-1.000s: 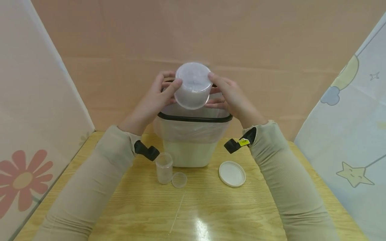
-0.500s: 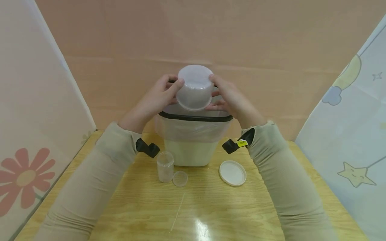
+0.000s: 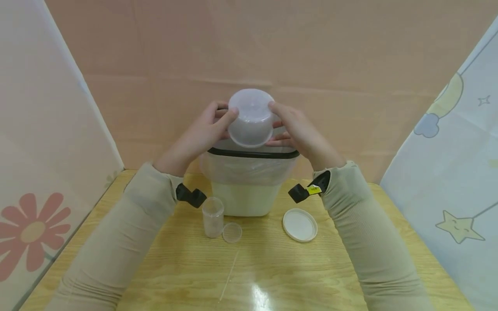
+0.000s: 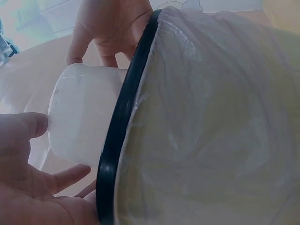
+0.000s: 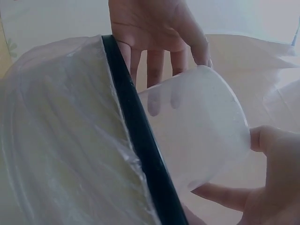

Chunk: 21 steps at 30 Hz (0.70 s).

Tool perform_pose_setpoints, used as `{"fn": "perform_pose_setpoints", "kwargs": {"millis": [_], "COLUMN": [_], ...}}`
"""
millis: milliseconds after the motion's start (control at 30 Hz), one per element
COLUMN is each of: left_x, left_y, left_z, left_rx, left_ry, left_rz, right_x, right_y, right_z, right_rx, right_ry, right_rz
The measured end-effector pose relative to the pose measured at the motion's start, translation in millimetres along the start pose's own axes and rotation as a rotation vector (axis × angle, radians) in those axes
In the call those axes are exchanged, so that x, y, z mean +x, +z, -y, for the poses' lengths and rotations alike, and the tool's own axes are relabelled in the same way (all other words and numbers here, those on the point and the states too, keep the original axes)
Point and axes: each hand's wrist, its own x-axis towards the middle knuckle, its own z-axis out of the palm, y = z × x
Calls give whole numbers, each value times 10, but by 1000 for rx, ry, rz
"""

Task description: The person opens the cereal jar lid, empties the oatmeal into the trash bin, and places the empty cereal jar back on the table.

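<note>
Over the bin (image 3: 245, 196), both hands hold a translucent plastic tub (image 3: 250, 119) between them. Its flat round base faces up and towards me, and its rim points down at the bin's mouth. My left hand (image 3: 208, 127) grips the left side with the thumb near the base edge, and my right hand (image 3: 299, 129) grips the right side the same way. In the left wrist view the tub (image 4: 84, 112) overlaps the bin's dark rim (image 4: 124, 112). The right wrist view shows fingers through the tub wall (image 5: 201, 126).
A clear plastic liner (image 3: 249, 170) hangs over the bin's outside. In front stand a small clear jar (image 3: 213, 220) and a small clear disc (image 3: 232, 232). A white round lid (image 3: 299, 225) lies at right, and a thin pale strip (image 3: 228, 276) nearer me on the wooden table (image 3: 175, 268).
Both hands and the tub have sunk slightly lower over the bin. The grip stays the same, and the things on the table have not moved.
</note>
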Motion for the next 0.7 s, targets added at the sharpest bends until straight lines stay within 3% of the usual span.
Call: {"fn": "perform_pose_setpoints", "kwargs": {"millis": [200,433,700], "left_x": [-53,-73,-97], "left_y": [10,30,59], "left_z": [20,25,82], "left_rx": [-37,-111,-107], "left_ry": [24,82,266], "left_rz": [-21,-52,-103], "right_x": [-50,-96,-170], "right_y": [8,-4,-10], "right_z": [-62,-124,-206], "right_rx": [5,130,185], "right_ry": [-79,-209,-362], "right_rz": [26,13,3]}}
